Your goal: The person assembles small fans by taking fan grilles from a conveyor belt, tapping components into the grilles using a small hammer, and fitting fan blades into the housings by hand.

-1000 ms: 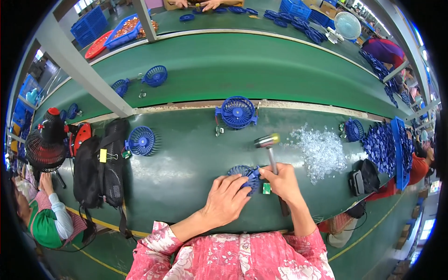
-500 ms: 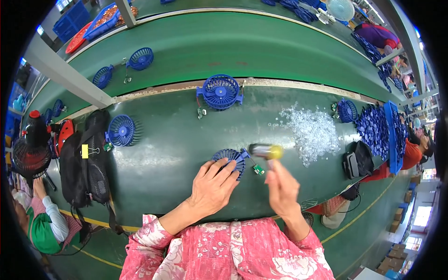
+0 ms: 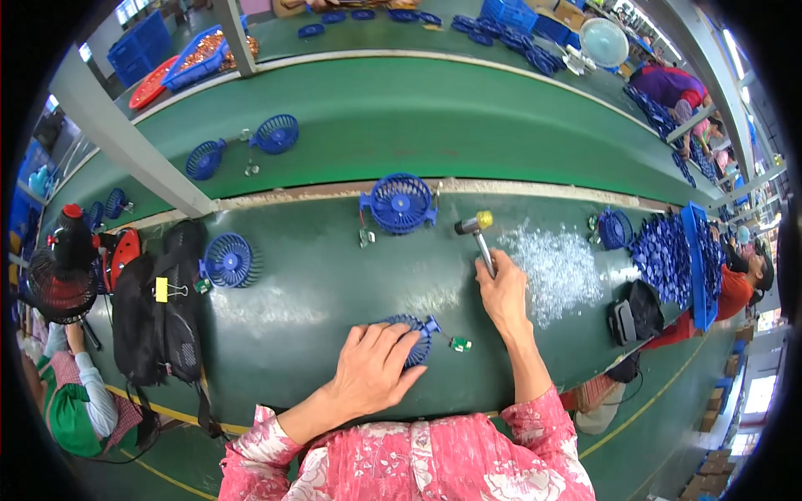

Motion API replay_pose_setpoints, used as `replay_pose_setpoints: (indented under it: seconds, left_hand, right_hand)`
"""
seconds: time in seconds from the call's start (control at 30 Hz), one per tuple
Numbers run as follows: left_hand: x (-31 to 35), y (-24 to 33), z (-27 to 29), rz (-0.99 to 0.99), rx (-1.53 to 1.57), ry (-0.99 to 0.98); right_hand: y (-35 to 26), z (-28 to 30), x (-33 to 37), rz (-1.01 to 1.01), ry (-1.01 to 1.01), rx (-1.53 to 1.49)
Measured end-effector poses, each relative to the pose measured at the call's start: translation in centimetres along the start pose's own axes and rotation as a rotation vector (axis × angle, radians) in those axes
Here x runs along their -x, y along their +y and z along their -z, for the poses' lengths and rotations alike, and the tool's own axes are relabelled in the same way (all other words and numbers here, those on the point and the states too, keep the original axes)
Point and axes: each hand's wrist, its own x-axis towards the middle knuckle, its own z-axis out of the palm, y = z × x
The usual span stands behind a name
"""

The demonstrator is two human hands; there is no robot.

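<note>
My left hand lies over a small blue fan on the table, its bent fingers holding the round cage down. From the fan's right side a small green circuit board hangs on a wire and rests on the tabletop. My right hand is closed around the handle of a small hammer with a yellow and black head. The hammer is raised ahead of the held fan, beside a spread of small clear pieces. Another blue fan with a board lies near the table's far edge.
On the left are a blue fan, a black bag with a yellow clip and a red-and-black fan. At right lie a black pouch, a heap of blue parts and a blue tray. A green conveyor runs beyond.
My right hand has moved the hammer away from the held fan, forward toward the table's far side. My left hand stays on the fan. The view has shifted, so everything sits lower.
</note>
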Motion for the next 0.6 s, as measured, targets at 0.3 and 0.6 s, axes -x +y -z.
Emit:
replay_pose_setpoints:
  seconds: [0.3, 0.6]
  left_hand:
    - [-0.3, 0.4, -1.2, 0.151, -0.172, -0.119]
    - [-0.9, -1.0, -0.6, 0.212, 0.073, -0.030]
  right_hand:
    - [-2.0, 1.1, 0.7, -0.055, -0.047, 0.019]
    - [-4.7, 5.8, 3.4, -0.530, -0.517, -1.022]
